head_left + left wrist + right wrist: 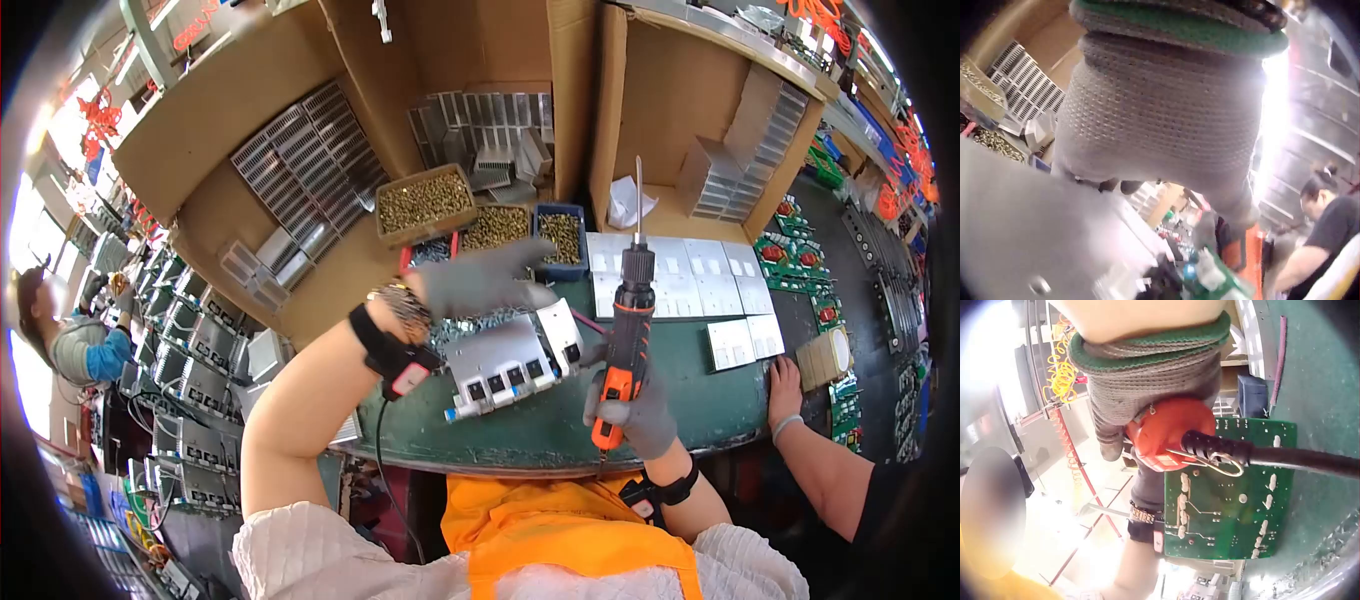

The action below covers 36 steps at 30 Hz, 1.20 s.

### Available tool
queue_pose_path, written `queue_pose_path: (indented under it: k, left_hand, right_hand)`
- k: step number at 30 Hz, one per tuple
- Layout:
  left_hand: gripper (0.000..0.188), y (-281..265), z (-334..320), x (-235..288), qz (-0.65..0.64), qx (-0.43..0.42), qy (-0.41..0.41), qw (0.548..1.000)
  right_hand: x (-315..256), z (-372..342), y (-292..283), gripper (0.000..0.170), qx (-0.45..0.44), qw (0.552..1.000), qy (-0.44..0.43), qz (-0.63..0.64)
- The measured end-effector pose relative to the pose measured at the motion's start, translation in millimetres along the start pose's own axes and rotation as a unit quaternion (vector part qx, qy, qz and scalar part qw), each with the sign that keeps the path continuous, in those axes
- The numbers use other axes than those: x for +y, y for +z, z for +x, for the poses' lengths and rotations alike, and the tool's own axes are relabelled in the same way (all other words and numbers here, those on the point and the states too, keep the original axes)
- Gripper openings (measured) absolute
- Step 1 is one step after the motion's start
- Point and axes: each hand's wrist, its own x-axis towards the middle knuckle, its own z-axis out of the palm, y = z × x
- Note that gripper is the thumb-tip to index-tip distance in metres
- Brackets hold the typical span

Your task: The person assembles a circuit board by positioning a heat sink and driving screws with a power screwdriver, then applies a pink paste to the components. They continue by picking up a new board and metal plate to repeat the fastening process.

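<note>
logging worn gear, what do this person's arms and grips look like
Left grip and right grip wear grey knit gloves with green cuffs. Black wrist straps hold modules; the left arm adds a gold-toned bracelet and black cable. Sleeves are white, textured.

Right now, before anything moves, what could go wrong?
1. The screwdriver in the right hand has its bit pointing up, exposed; swung down carelessly, it might jab the left hand or scratch the assembly.
2. The blue bin sits near the left hand; a knock could spill its screws.
3. Another person's hand is on the table and might get bumped.
</note>
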Motion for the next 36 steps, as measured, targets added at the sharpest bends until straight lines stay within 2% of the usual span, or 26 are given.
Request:
queue_pose_path:
  k: [2,4,5,7,9,11,13,14,17,20,24,26,28,33,35,36]
  left_hand:
    - [0.048,-44.4,5.9,-40.5,0.171,0.178,-0.062,0.967]
    - [0.028,-87.7,11.8,-96.7,0.178,0.293,-0.123,0.931]
    - [0.028,-96.1,14.7,-107.6,0.179,0.298,-0.117,0.930]
    - [0.023,-110.7,20.0,-122.4,0.365,0.256,-0.163,0.880]
    - [0.021,-103.7,37.7,-146.8,0.379,0.261,-0.146,0.876]
    - [0.020,-102.7,55.1,-145.4,0.391,0.264,-0.128,0.872]
    - [0.021,-104.5,69.6,-134.4,0.403,0.221,-0.302,0.835]
    - [0.022,-104.8,70.0,-139.3,0.435,0.221,-0.271,0.830]
    - [0.022,-107.1,61.8,-124.8,0.419,0.239,-0.275,0.832]
    - [0.022,-114.8,57.2,-142.7,0.428,0.273,-0.242,0.827]
    - [0.023,-123.3,46.4,-135.3,0.449,0.252,-0.233,0.825]
    - [0.023,-123.8,40.2,-134.8,0.312,0.349,-0.251,0.847]
    - [0.023,-125.7,34.4,-136.8,0.287,0.352,-0.251,0.855]
    - [0.021,-131.8,28.3,-138.5,0.233,0.339,-0.255,0.875]
    - [0.021,-133.5,32.7,-144.5,0.051,0.392,-0.200,0.896]
    - [0.021,-132.0,33.1,-133.1,0.053,0.391,-0.197,0.897]
  right_hand:
    - [2.5,1.2,5.6,0.060,0.032,0.999,-0.015,0.035]
    - [3.4,-0.1,5.2,0.058,0.030,0.999,-0.017,0.027]
    - [3.5,-0.5,5.0,0.056,0.026,0.999,-0.013,0.019]
    - [2.1,-0.8,7.9,0.053,0.038,0.999,-0.011,0.034]
    - [-0.4,-0.4,7.5,0.052,0.034,0.999,0.008,0.026]
    - [-4.0,1.9,9.6,0.052,0.039,0.999,0.011,0.015]
    - [-3.9,2.4,7.9,0.052,0.031,0.999,0.024,0.002]
    - [-3.7,1.6,8.0,0.052,0.032,0.999,0.024,0.000]
    - [-6.7,4.8,6.9,0.052,0.029,0.999,0.015,0.028]
    - [-8.2,7.9,2.1,0.056,0.002,0.998,0.053,-0.015]
    - [-10.1,12.2,-0.3,0.064,0.000,0.997,0.057,-0.055]
    - [-12.7,13.9,-0.1,0.066,0.000,0.996,0.069,-0.055]
    - [-14.2,16.1,-1.1,0.066,-0.017,0.993,0.074,-0.092]
    - [-16.9,16.0,0.8,0.065,-0.012,0.993,0.073,-0.086]
    - [-21.1,16.2,1.7,0.065,-0.014,0.993,0.083,-0.087]
    - [-23.6,17.1,1.9,0.066,-0.021,0.992,0.081,-0.095]
